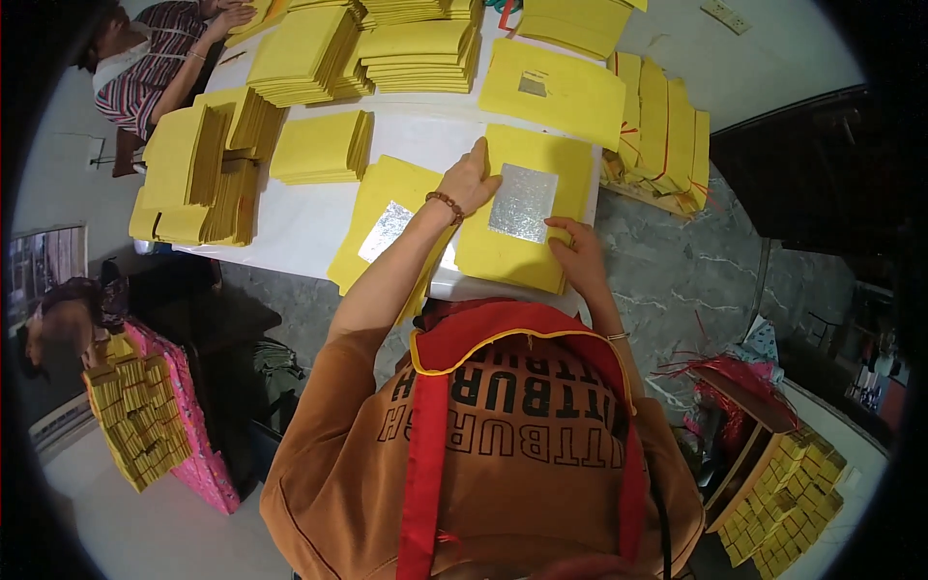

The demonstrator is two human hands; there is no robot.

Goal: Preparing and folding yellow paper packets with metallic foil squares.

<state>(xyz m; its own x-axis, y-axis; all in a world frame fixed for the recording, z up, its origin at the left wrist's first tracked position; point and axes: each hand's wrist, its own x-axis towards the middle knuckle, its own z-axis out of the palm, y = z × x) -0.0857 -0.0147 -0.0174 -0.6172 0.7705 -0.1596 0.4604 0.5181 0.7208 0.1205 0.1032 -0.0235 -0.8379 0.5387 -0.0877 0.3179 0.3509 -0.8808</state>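
Left hand (469, 184) lies on the front yellow paper (503, 261), palm down, fingers stretched toward its upper left edge, thumb spread out to the side of the silver square (523, 202). Grip is wide; nothing held in it. Beaded bracelet (446, 204) on that wrist.

Right hand (578, 253) sits at the paper's right side, fingers bent, fingertips at the lower right corner of the silver square. Cannot tell whether they pinch anything or only rest there.

Front yellow paper lies at the near edge of the worktop (319, 217), straight ahead of the body, silver square face up around its middle. Just to its left, partly under the left forearm: a second yellow paper pile (371, 198), set at a slant, with its own silver patch (385, 230).

Beyond the front paper, another yellow sheet (590, 101) bears a small grey patch (533, 85). Low yellow stack (321, 150) farther left; taller folded stacks (302, 48) at the far side. Off the right side of the worktop, yellow bundles (667, 135) with red ties.

Far left: a co-worker in a striped shirt (174, 43), hands on yellow paper.
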